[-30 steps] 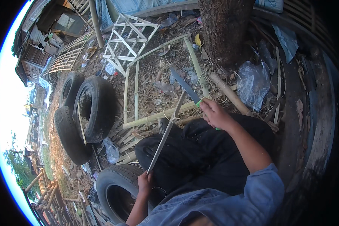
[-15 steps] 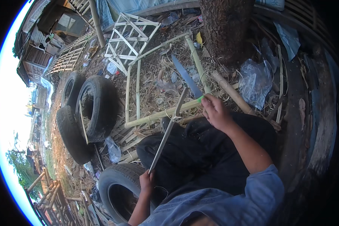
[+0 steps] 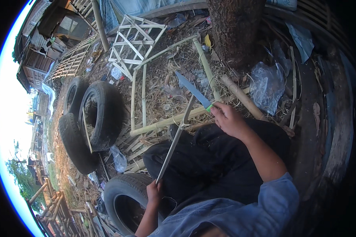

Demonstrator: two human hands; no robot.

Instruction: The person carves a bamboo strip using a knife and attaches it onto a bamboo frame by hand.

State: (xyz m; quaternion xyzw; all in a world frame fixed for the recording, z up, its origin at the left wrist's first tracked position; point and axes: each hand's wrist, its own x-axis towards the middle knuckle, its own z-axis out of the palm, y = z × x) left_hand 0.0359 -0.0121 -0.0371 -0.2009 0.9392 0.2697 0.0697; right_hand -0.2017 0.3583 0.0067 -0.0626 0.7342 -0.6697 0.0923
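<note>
My right hand (image 3: 228,119) grips a knife (image 3: 193,91) by its green handle, the blade pointing up and left over the ground. My left hand (image 3: 154,191) holds the lower end of a thin bamboo strip (image 3: 175,139) that slants up toward the knife. The strip's upper end meets the blade close to the handle. Both hands are above my lap, which is covered by dark trousers (image 3: 213,162).
A rectangular bamboo frame (image 3: 144,94) lies on straw-covered ground ahead. Old tyres (image 3: 101,112) stand at the left and one tyre (image 3: 124,197) lies by my left knee. A tree trunk (image 3: 235,29) rises behind, with a lattice frame (image 3: 134,39) and a plastic bag (image 3: 267,85) nearby.
The knife blade has shifted slightly along the strip's upper end, and my right hand has moved a little up and right. My left hand keeps its hold on the strip.
</note>
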